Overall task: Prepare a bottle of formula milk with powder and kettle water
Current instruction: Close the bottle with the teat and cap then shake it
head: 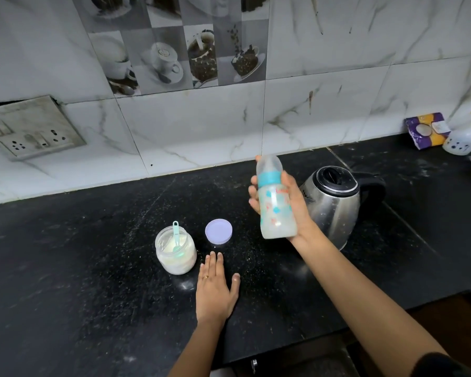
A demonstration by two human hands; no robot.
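Note:
My right hand grips a capped baby bottle with a teal collar and milky liquid inside, holding it in the air above the black counter, just left of the steel kettle. The kettle's black lid is closed. My left hand rests flat on the counter, fingers straight, holding nothing. Just left of it stands an open jar of white powder with a teal scoop standing in it. The jar's lilac lid lies on the counter between jar and bottle.
The black counter meets a marble-tiled wall with a socket plate at the left. A purple packet and a white plastic item sit at the back right. The counter's front edge drops to a drawer below.

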